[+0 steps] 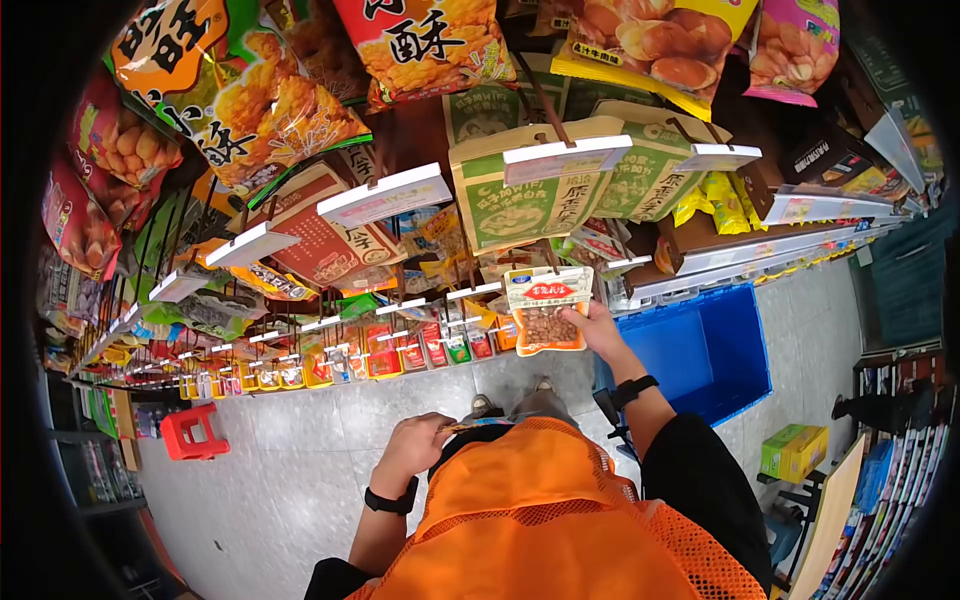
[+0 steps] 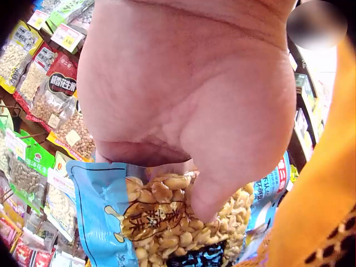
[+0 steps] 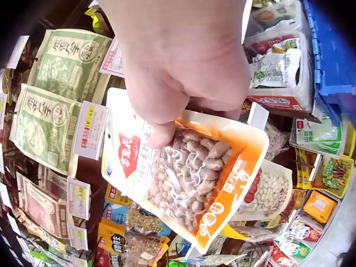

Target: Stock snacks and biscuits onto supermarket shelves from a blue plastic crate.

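Observation:
My right hand [image 1: 597, 332] grips a white and orange bag of peanuts [image 3: 186, 172] by its side, thumb on the front and the other fingers behind it. In the head view this bag [image 1: 545, 315] hangs upright before the shelf hooks, below the green paper packets [image 1: 530, 190]. Down by the orange vest [image 1: 530, 480], my left hand [image 1: 410, 447] holds a blue bag of nuts [image 2: 167, 211]. Its thumb lies across the clear window of that bag in the left wrist view, while the other fingers are mostly hidden.
Rows of snack bags hang on hooks with white price tags [image 1: 385, 195]. A blue crate [image 1: 690, 350] stands on the floor at right, a red stool [image 1: 195, 433] at left. Yellow and green boxes [image 1: 795, 452] are behind the right arm. Clear bins [image 3: 278, 67] line the shelf beside the crate.

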`<state>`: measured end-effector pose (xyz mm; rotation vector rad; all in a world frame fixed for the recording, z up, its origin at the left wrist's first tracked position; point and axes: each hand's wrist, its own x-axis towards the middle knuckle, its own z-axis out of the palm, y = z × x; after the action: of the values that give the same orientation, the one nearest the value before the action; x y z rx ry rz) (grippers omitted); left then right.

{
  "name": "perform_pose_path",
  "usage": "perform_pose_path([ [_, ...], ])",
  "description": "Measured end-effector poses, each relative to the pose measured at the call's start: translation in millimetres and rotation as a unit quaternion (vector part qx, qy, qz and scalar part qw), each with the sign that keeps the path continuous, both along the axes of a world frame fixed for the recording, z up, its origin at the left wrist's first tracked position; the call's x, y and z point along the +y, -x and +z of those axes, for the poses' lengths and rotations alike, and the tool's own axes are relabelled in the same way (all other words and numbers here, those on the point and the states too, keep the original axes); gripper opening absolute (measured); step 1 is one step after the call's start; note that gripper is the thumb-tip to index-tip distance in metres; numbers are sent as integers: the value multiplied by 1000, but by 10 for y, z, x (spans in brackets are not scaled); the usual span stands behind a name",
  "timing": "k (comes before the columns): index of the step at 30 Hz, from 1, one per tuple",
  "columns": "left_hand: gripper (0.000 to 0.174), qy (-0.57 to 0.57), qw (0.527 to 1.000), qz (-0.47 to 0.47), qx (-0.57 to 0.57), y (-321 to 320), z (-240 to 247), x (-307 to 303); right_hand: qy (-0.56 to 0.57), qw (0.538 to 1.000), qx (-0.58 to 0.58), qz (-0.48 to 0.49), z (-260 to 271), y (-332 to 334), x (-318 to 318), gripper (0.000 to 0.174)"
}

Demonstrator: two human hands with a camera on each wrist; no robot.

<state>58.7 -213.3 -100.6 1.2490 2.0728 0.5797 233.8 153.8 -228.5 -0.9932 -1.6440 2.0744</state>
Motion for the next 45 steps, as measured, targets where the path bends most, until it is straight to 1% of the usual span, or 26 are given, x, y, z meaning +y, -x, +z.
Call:
perform_pose_path([
  [1, 19, -1, 1000, 4, 0, -10, -12, 20, 6, 1000, 27, 3, -7, 16, 29, 24],
  [2, 20, 3, 1000, -3, 8, -21, -29, 24, 6, 1000, 27, 7, -15, 28, 47, 24],
  [4, 21, 6, 1000, -5, 15, -57, -33, 34, -59, 998, 27, 24, -55, 52, 74, 23],
  [5, 22, 6, 1000, -3, 16, -69, -22, 41, -60, 997, 28, 29, -64, 55, 85, 23],
  [7, 22, 4, 1000, 4, 18, -84, 5, 51, -22, 999, 32, 9, -46, 68, 83, 23],
  [8, 22, 7, 1000, 4, 18, -93, 17, 54, -24, 999, 34, 14, -37, 81, 81, 23],
  [10, 23, 9, 1000, 7, 19, -107, 10, 55, -7, 998, 65, -19, -9, 101, 82, 23],
  [11, 23, 11, 1000, 7, 21, -116, -11, 46, -8, 998, 66, -17, 5, 106, 91, 23],
  [14, 23, 7, 1000, 9, 25, -129, -51, 40, -8, 999, 40, -15, 26, 124, 120, 23],
  [16, 23, 1, 1000, 10, 26, -124, -58, 34, -8, 1000, 17, -7, 1, 144, 133, 26],
  [23, 23, -17, 999, 7, 28, -94, -56, 20, -13, 1000, 7, -5, -12, 199, 114, 25],
  [25, 22, -20, 999, 10, 26, -78, -63, -2, -12, 999, 15, -38, -20, 224, 90, 23],
  [29, 21, -19, 999, 18, 28, -51, -126, -63, -7, 999, -10, -43, -66, 298, 123, 23],
  [31, 21, -18, 999, 20, 28, -30, -135, -91, -28, 996, 4, -82, -66, 377, 159, 24],
  [32, 22, -39, 999, 29, 22, -12, -120, -140, -51, 993, 9, -110, -30, 467, 184, 22],
  [34, 23, -59, 997, 35, 15, 25, -105, -122, -63, 990, 17, -123, -123, 496, 279, 21],
  [36, 33, -30, 997, 75, -21, 74, -69, -195, -92, 984, 33, -149, -293, 585, 347, 20],
  [37, 33, -29, 996, 77, -21, 126, -141, -200, -91, 984, 33, -147, -291, 587, 425, 20],
  [38, 37, -37, 992, 121, -21, 147, -272, -368, -114, 983, 16, -141, -325, 610, 343, 22],
  [39, 41, -50, 986, 156, -19, 192, -397, -382, -142, 980, 2, -142, -335, 583, 395, 24],
  [40, 41, -47, 986, 160, -20, 232, -472, -373, -184, 973, -26, -140, -271, 552, 402, 26],
  [41, 44, -135, 954, 229, -140, 237, -544, -538, -220, 966, -54, -123, -250, 597, 246, 29],
  [42, 46, -229, 897, 278, -255, 283, -609, -515, -220, 962, 72, -142, -587, 543, 375, 36],
  [43, 46, -229, 896, 283, -253, 353, -664, -520, -217, 964, 73, -137, -580, 424, 418, 36],
  [44, 47, -220, 890, 305, -258, 467, -704, -695, -276, 953, -46, -114, -558, 459, 287, 37],
  [45, 47, -211, 886, 312, -270, 515, -731, -720, -335, 921, -169, -102, -513, 335, 262, 38],
])
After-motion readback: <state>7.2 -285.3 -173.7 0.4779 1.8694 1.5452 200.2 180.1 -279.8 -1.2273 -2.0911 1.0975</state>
